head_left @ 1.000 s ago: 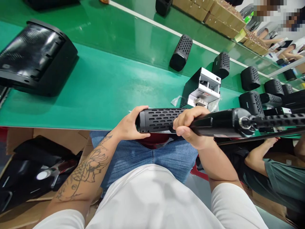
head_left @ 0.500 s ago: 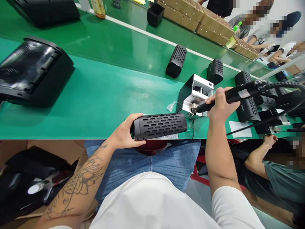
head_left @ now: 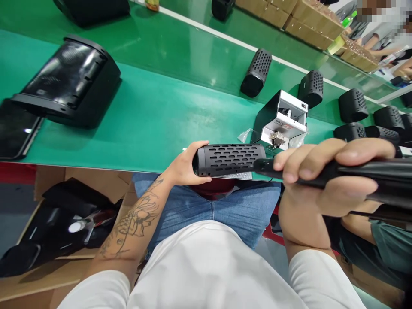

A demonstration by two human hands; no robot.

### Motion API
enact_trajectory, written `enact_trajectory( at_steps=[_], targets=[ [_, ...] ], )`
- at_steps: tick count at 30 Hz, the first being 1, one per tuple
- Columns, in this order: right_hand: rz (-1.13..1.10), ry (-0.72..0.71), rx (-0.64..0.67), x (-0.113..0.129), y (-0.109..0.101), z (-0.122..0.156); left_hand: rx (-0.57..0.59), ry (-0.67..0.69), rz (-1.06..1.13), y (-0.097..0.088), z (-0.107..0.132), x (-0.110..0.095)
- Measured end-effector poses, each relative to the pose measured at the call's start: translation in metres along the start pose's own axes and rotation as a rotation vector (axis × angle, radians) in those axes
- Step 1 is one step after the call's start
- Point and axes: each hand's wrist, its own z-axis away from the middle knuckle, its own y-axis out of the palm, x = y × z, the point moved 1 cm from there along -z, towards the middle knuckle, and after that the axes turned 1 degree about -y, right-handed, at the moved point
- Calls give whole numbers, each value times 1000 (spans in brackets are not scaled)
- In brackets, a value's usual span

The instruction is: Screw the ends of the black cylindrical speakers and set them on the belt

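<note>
My left hand is wrapped around the left end of a black perforated housing lying on its side by the table's front edge. In my right hand is a black electric screwdriver, held level with its nose pointing left. That nose overlaps the housing's right end in view; whether it touches cannot be made out, and the bit is hidden. Just behind stands a white and black screw feeder, with a small metal outlet on its front.
Several perforated black housings stand behind and to the right. A large glossy black casing is at left, beside a dark flat panel. Cardboard boxes line the back. A co-worker's green sleeve shows at right.
My right hand has brought the screwdriver away from the feeder's outlet, toward me and over to the housing's right end. My left hand keeps its hold; the whole view has shifted.
</note>
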Motion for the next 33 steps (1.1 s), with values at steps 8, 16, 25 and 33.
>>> enact_trajectory(
  at_steps=[8,16,25,33],
  targets=[
    [-55,-19,358,-49,62,15,-22,5,43,4,-2,-8],
    [-84,-4,367,-64,75,13,-42,-9,37,10,-4,-9],
    [-51,50,449,-66,73,15,-40,15,34,13,-6,-5],
    [-99,174,550,-84,66,14,-53,28,60,11,-6,-7]
  ],
)
